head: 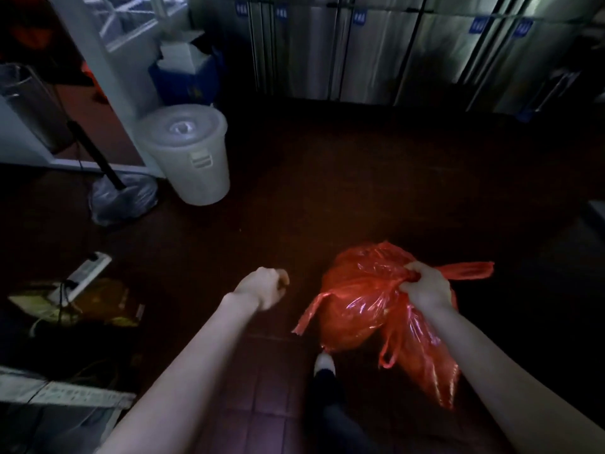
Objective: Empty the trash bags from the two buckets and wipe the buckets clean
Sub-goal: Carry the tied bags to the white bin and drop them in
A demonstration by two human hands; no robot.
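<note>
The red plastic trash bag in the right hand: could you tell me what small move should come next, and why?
Probably bring the left hand, curled and holding nothing, across to the loose handle loop of the red plastic trash bag. The right hand grips only the gathered top, and two handles dangle untied.

Red trash bag (pixel 360 299) bulging, hanging above dark floor; white lidded bucket (pixel 193 155) upright, far left.

The blue labels (pixel 359 18) on the steel cabinet doors (pixel 376 57) are too blurred to read.
</note>
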